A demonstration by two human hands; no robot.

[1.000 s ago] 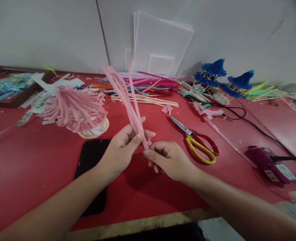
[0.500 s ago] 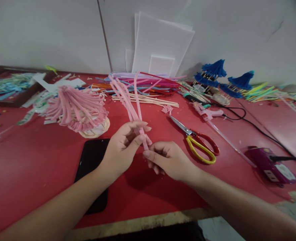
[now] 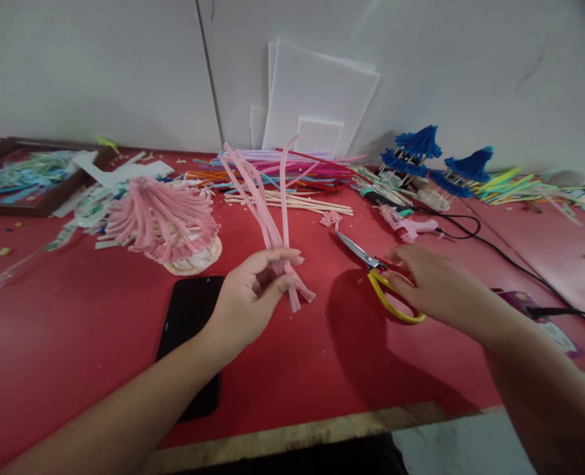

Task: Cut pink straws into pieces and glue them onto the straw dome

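Note:
My left hand (image 3: pixel 257 290) is closed around a bunch of pink pipe cleaners (image 3: pixel 263 214), pinching it near its lower ends between thumb and fingers. The long ends fan upward, and the short ends stick out below the thumb. Over the handles of the scissors (image 3: pixel 359 251), my right hand (image 3: pixel 436 284) has its thumb and fingers apart. It hides most of the red handle; the yellow loop shows below. Whether the fingers touch the scissors is hard to see. The blades lie on the red table (image 3: pixel 292 369), pointing up and left.
A pink pipe-cleaner roof (image 3: pixel 158 214) stands left, behind a black phone (image 3: pixel 188 330). Loose coloured pipe cleaners (image 3: pixel 317 168) and cream sticks (image 3: pixel 297 201) lie at the back. A pink glue gun (image 3: pixel 409 227), its cord, a purple power socket (image 3: pixel 520 303) and blue-roofed models (image 3: pixel 411 148) are on the right.
My right hand has let go of the lower ends of the pink pipe cleaners and moved right, over the scissors' handles. My left hand still holds the bunch.

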